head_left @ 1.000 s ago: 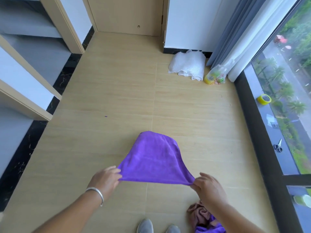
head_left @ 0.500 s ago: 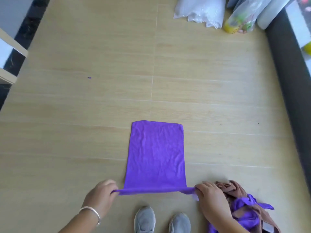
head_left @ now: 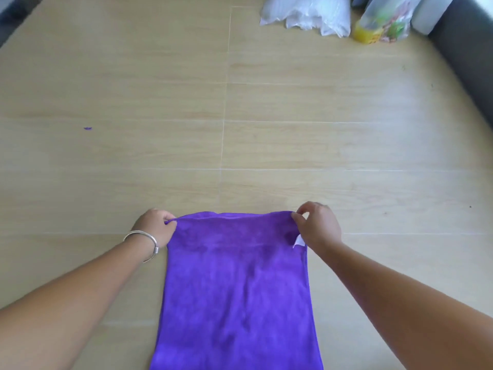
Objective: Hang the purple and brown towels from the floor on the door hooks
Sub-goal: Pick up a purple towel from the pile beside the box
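A purple towel (head_left: 237, 284) is stretched out in front of me over the wooden floor, running from my hands down past the bottom edge of the view. My left hand (head_left: 156, 227), with a silver bangle at the wrist, pinches the towel's far left corner. My right hand (head_left: 317, 225) pinches the far right corner, and a small white label (head_left: 298, 241) shows just below it. The brown towel, the door and the hooks are out of view.
A white plastic bag (head_left: 306, 14) and a clear bag with yellow and green contents (head_left: 381, 25) lie on the floor at the top right. A dark window ledge (head_left: 469, 62) runs down the right side. A tiny purple scrap (head_left: 87, 128) lies at the left.
My hands have carried the towel's near edge forward over the towel. The pile of brown and purple cloth and my shoes have dropped out of view.
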